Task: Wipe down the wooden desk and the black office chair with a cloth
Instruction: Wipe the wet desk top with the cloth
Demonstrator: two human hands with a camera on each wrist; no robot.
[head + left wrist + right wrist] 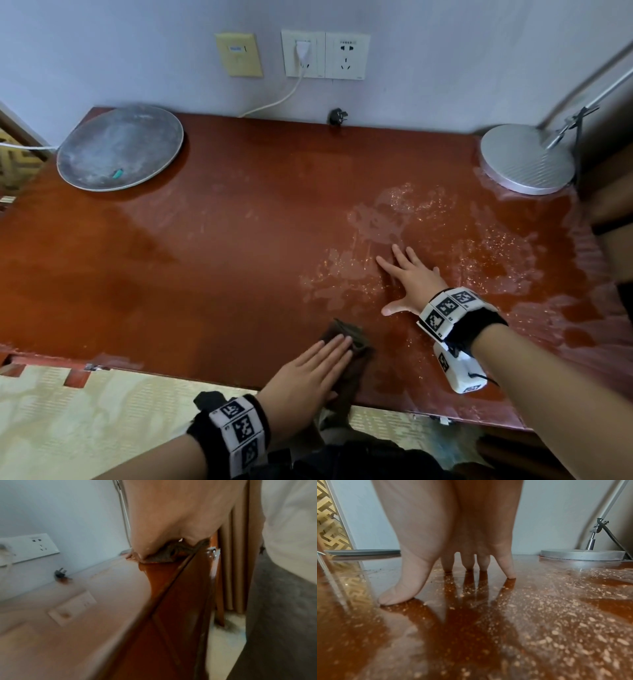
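Reddish-brown glossy wooden desk [212, 246] against the wall, wet streaks and pale specks across its right half, dark brown cloth [349, 356] crumpled at its front edge, partly hanging over

Two hands [412, 279], one cloth [349, 337], one desk [222, 240]

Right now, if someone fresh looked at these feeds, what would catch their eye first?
Pale wet smears and specks cover the right half of the red-brown desk, where the right hand rests spread flat. Near the front edge the left hand presses a dark cloth.
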